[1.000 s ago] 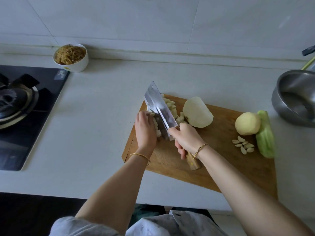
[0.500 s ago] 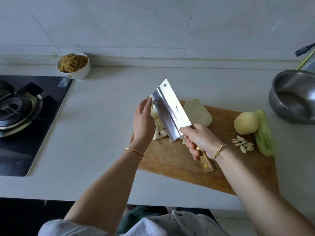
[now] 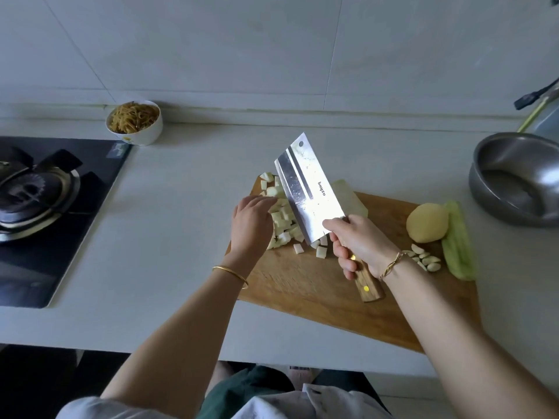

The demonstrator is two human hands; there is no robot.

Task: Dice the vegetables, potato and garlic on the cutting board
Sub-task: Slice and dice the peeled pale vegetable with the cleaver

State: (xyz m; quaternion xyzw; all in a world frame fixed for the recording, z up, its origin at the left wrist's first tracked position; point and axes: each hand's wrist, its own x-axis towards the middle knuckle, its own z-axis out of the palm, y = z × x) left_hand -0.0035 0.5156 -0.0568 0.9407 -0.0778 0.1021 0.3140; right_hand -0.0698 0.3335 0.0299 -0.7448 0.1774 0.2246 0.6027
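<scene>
A wooden cutting board (image 3: 305, 285) lies on the counter. At its far left corner sits a heap of pale diced cubes (image 3: 282, 220). My left hand (image 3: 252, 220) rests against the heap's left side with fingers extended. My right hand (image 3: 355, 241) grips the wooden handle of a cleaver (image 3: 308, 189), whose flat blade is tilted up against the heap's right side. Behind the blade lies a pale uncut vegetable chunk (image 3: 351, 196), partly hidden. A peeled potato (image 3: 427, 226), peeled garlic cloves (image 3: 425, 258) and a green vegetable strip (image 3: 458, 246) lie on the board's right part.
A steel bowl (image 3: 514, 176) stands on the counter at the right. A white bowl of brown shreds (image 3: 134, 122) sits by the back wall. A gas hob (image 3: 45, 207) fills the left side. The counter's front edge runs just below the board.
The cleaver has lifted from its upright cutting stroke and tilted flat side up. My left hand opened against the cubes, and the heap now sits gathered between hand and blade.
</scene>
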